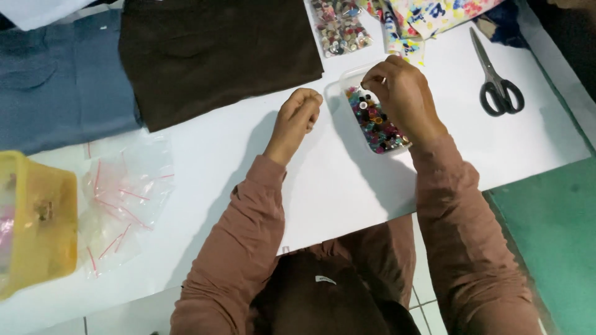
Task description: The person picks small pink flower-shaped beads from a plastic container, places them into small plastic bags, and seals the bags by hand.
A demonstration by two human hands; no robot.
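I see my right hand (400,93) over a small clear tub of coloured buttons (375,121) on the white table (347,180). The fingers are bunched tight together at the tips, like a pinch, right above the far end of the tub. I cannot tell if a button is in the pinch, it is too small to see. My left hand (298,118) rests on the table just beside the tub, on its left. That hand is curled into a loose fist, and I cannot tell if anything is inside it.

Past the tub lies a clear bag of pale buttons (340,26). Next to that is a bit of flowery cloth (428,15). Black scissors (496,77) lie to the right, well apart from my hand, with the blades shut. A dark brown cloth (217,53) lies flat at the far side, and a blue cloth (59,87) sits beside it on the left. Near me on the left is a heap of little clear bags with red strips (121,201), and a yellow box (37,223) is touching that heap at the table's edge
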